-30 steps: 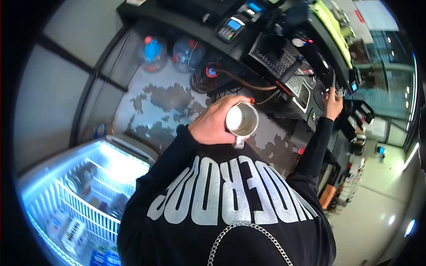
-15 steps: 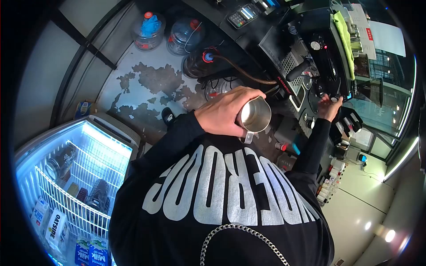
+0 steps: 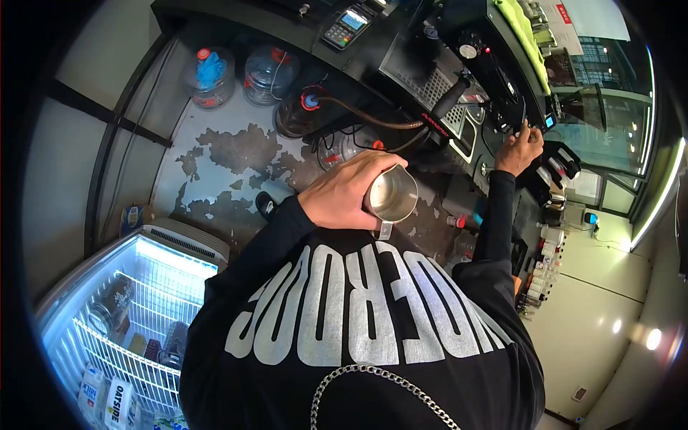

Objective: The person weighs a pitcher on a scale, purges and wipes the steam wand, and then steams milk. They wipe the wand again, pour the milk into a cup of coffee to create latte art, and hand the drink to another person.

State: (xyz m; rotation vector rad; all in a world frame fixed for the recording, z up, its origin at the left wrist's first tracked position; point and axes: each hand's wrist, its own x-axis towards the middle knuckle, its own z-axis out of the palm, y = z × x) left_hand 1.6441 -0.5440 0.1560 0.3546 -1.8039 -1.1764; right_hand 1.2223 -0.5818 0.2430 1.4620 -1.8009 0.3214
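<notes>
In my left hand [image 3: 344, 192] is an open-topped stainless steel milk pitcher [image 3: 393, 195], held in front of my chest with its handle pointing toward me. My fingers wrap around its side, and its inside shows bare metal with a pale bottom. My right hand [image 3: 519, 152] reaches out to the black espresso machine [image 3: 494, 93] on the counter. Its fingertips close around a small knob at the machine's near end, which they mostly hide. A portafilter handle [image 3: 451, 97] sticks out above the drip tray [image 3: 430, 79].
A card terminal [image 3: 347, 29] stands on the counter. Large water bottles [image 3: 269, 77] sit below, with a brown hose [image 3: 373, 118] running up. At left, an open lit fridge [image 3: 143, 247] holds milk cartons [image 3: 118, 403]. A green cloth [image 3: 523, 36] lies on the machine.
My right hand has turned from palm-up to back-up, its fingers closing at the machine's knob. The pitcher stays in my left hand. The whole view has shifted.
</notes>
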